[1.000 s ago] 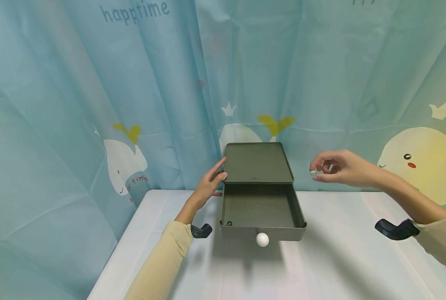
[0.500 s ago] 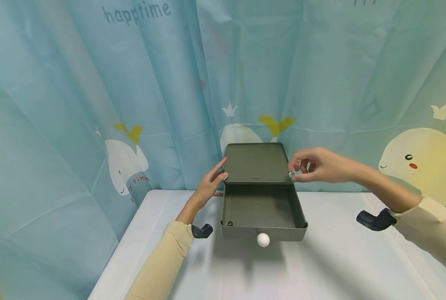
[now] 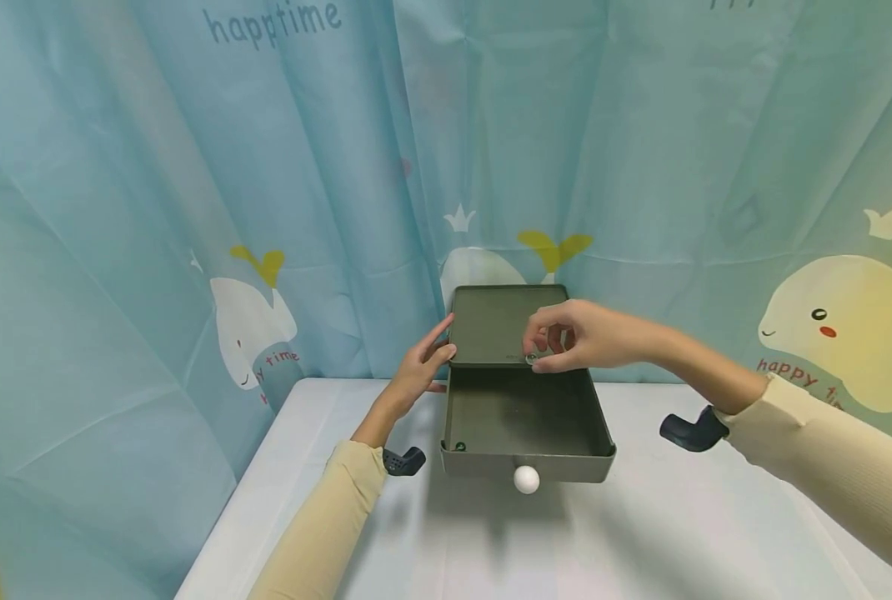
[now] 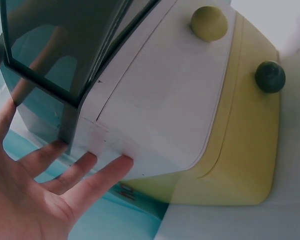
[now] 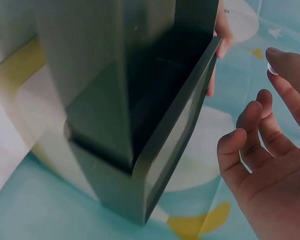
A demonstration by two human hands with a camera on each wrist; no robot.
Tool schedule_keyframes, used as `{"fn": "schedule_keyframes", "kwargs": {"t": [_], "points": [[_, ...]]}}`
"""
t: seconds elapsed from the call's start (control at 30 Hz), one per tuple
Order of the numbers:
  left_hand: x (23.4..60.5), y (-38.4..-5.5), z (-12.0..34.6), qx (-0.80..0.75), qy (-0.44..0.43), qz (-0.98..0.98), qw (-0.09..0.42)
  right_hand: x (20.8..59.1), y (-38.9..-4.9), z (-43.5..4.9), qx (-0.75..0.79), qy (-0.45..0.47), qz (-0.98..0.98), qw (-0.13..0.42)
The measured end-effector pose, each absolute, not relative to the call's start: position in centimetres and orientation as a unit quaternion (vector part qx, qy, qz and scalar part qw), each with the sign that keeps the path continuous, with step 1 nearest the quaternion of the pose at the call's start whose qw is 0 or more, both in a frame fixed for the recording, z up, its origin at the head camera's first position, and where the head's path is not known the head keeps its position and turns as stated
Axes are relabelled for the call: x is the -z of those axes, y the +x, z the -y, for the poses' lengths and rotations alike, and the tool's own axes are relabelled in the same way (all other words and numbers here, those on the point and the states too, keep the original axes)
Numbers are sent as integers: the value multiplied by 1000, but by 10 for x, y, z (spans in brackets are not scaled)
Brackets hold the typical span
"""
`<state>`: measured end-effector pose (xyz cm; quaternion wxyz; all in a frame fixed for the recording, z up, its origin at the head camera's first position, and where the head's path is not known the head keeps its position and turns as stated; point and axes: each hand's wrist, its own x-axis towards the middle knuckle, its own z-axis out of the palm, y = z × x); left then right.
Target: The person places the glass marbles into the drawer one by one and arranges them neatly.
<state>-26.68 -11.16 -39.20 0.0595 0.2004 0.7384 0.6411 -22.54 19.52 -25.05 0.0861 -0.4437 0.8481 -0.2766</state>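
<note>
A small drawer cabinet with a dark green top (image 3: pixel 494 325) stands on the table, its green top drawer (image 3: pixel 521 425) pulled out towards me. A white knob (image 3: pixel 526 479) sits on that drawer's front. My left hand (image 3: pixel 413 371) rests against the cabinet's left side; its fairly straight, spread fingers (image 4: pixel 107 175) touch the side wall in the left wrist view. My right hand (image 3: pixel 577 333) pinches a small clear glass marble (image 3: pixel 531 359) between thumb and forefinger, above the back of the open drawer. One greenish marble (image 3: pixel 459 447) lies in the drawer's front left corner.
Below the green drawer are a white drawer (image 4: pixel 155 95) with a yellow knob (image 4: pixel 209 23) and a yellow drawer (image 4: pixel 240 150) with a dark green knob (image 4: pixel 270 77). A blue curtain (image 3: pixel 341 167) with whale prints hangs behind the white table (image 3: pixel 679 517).
My right hand has moved left with the marble, from right of the cabinet to over the cabinet's front edge and the open drawer. The left hand stays in place.
</note>
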Motion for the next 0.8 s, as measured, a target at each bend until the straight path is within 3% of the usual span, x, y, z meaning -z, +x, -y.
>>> {"fn": "schedule_keyframes", "kwargs": {"t": [0.8], "points": [[394, -268, 110, -638, 190, -744, 52, 270, -240, -131, 264, -528, -802, 91]]}}
